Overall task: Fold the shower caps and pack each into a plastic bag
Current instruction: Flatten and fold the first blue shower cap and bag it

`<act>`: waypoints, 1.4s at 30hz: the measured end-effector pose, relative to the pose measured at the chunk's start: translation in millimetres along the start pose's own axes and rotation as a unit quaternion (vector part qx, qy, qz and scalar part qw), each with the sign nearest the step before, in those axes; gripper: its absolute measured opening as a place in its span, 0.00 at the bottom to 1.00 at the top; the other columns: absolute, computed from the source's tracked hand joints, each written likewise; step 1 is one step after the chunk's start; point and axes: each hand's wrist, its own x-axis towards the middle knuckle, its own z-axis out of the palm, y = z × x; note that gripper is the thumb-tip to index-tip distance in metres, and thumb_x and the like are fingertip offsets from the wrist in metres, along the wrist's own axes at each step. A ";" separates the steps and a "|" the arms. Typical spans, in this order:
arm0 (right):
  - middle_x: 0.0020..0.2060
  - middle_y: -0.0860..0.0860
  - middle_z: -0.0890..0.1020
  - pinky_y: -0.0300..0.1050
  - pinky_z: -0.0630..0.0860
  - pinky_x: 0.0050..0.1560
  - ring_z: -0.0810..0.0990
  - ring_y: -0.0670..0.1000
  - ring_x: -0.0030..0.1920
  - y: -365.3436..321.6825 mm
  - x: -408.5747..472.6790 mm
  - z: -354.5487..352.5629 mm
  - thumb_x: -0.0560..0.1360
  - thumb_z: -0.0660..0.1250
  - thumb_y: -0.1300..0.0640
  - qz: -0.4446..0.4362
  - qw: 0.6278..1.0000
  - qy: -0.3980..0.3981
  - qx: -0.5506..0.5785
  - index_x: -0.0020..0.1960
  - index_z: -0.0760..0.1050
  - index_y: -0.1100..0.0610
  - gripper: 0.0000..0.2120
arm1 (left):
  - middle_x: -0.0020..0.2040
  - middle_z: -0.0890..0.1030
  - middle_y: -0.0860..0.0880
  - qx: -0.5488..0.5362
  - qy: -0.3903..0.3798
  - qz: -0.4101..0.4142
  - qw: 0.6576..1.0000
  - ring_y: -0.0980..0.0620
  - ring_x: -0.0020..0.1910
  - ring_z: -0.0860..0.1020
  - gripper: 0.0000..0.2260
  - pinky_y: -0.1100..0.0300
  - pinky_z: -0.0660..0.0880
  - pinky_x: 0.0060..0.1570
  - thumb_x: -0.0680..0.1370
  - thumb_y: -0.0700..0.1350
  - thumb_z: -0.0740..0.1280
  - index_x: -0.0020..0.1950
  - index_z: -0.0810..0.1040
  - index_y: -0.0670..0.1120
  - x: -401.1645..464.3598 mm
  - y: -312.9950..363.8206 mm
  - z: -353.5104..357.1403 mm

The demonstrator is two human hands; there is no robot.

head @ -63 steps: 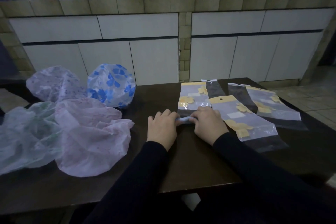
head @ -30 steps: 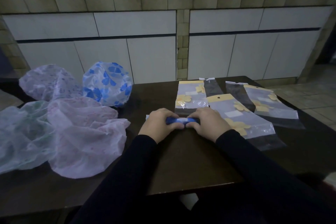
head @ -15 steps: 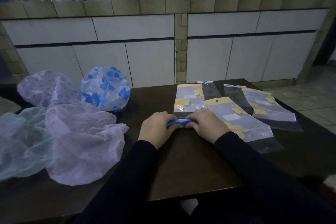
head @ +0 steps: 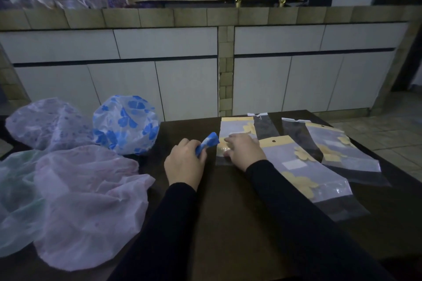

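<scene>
A: Hands split since half a second ago. Left hand (head: 185,165) now grips the rolled cap (head: 207,144) alone, lifted off the table (head: 228,223).
B: Right hand (head: 244,151)?
A: Fingers loosely on the nearest bag (head: 230,142), holding nothing.
B: Step?
A: Folding done, bagging starts. Next needs the bag's mouth opened, then the roll slid in.

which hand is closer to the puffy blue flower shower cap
Left. The left hand sits just right of the blue flower shower cap; the right hand lies farther right, on a plastic bag.
</scene>
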 end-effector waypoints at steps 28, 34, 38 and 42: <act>0.51 0.51 0.74 0.43 0.78 0.47 0.77 0.50 0.46 -17.9 -9.0 -18.4 0.77 0.63 0.59 -0.164 0.959 0.183 0.145 0.63 0.72 0.51 0.15 | 0.43 0.74 0.55 -0.119 0.044 -0.135 0.983 0.60 0.36 0.69 0.10 0.71 0.59 0.33 0.76 0.51 0.68 0.55 0.80 0.50 15.0 -10.7 -4.3; 0.48 0.48 0.77 0.41 0.79 0.47 0.78 0.46 0.47 -9.4 -9.2 -18.4 0.77 0.66 0.55 -0.122 0.908 0.283 0.285 0.55 0.75 0.56 0.08 | 0.44 0.73 0.57 -0.153 0.078 -0.148 0.974 0.61 0.39 0.70 0.10 0.71 0.60 0.34 0.77 0.52 0.67 0.56 0.79 0.52 18.0 -11.0 -7.7; 0.46 0.48 0.77 0.36 0.77 0.43 0.77 0.46 0.45 -1.9 -10.7 -11.8 0.76 0.67 0.51 -0.089 0.921 0.249 0.286 0.51 0.71 0.53 0.08 | 0.46 0.74 0.55 -0.156 0.061 -0.151 0.974 0.60 0.41 0.72 0.11 0.71 0.62 0.36 0.77 0.52 0.67 0.58 0.78 0.51 18.9 -10.7 -6.7; 0.45 0.50 0.75 0.33 0.73 0.40 0.75 0.46 0.43 0.6 -10.1 -14.0 0.74 0.69 0.52 -0.122 0.927 0.306 0.178 0.49 0.74 0.57 0.09 | 0.46 0.75 0.55 -0.165 0.061 -0.148 0.973 0.59 0.42 0.72 0.12 0.70 0.64 0.37 0.77 0.52 0.67 0.59 0.78 0.50 18.8 -10.0 -7.4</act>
